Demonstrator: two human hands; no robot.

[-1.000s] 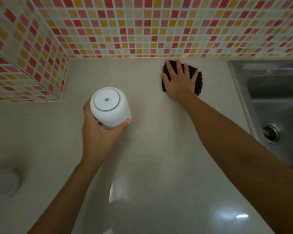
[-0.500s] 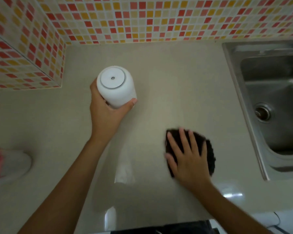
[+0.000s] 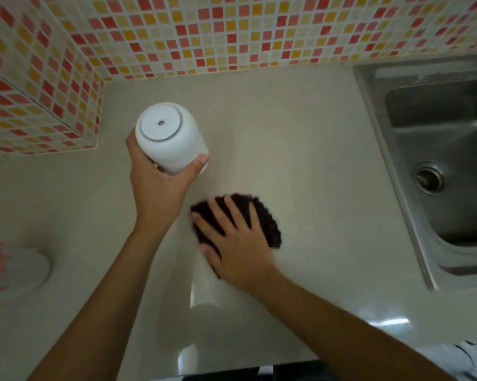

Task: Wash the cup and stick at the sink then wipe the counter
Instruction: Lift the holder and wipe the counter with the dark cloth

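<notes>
**Wiping stage: cloth under right hand, white container held clear**

Head view: right hand pressed flat on a dark cloth, fingers spread and released, grasping nothing, just pushing down. Cloth sits mid-surface, toward the front edge, well apart from the sink at the right edge. Left hand is clenched round a white container, held just beside the cloth, toward the back-left corner; whether it is lifted or resting, cannot tell.

No stick visible. If the container is the cup, washing looks done and wiping is underway.

Risks: the cloth sweeping left could knock the left wrist or container; a wet one-handed grasp could slip.

Count: one cloth, one white container, one sink with one drain, one blurred white-and-pink object at the left edge, two hands.
</notes>
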